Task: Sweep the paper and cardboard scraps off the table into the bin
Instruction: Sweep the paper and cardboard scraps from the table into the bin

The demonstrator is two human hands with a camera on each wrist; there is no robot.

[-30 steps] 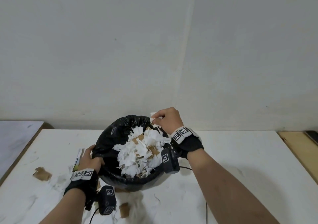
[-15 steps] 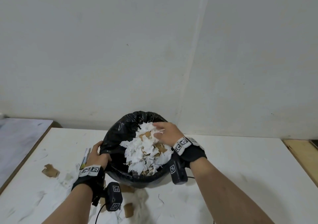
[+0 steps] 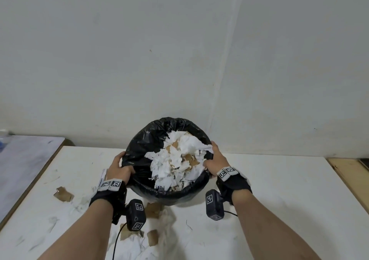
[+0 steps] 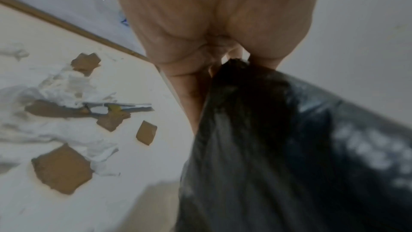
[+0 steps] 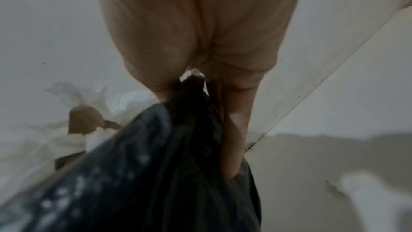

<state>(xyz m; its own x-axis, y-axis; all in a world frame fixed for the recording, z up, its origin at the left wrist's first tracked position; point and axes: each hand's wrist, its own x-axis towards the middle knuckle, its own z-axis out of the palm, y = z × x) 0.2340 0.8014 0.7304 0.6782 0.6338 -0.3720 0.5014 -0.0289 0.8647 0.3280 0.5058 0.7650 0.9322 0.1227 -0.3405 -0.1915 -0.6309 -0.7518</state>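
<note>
My left hand (image 3: 119, 168) has its fingers curled over the left rim of the bin (image 3: 139, 150), thumb inside the black liner, gripping it. My right hand (image 3: 216, 161) clamps the right rim the same way, thumb among the paper; the right wrist view shows the liner bunched between thumb and fingers (image 5: 234, 130). I hold the bin lifted over the white table (image 3: 279, 190), heaped with torn white paper and brown cardboard scraps (image 3: 179, 166). Both wristbands carry square black-and-white markers; I can read no words on them. Left of and below the bin, loose cardboard pieces (image 3: 63, 194) and paper shreds (image 4: 67, 91) lie on the table, beside a flat printed sheet (image 4: 120, 108).
</note>
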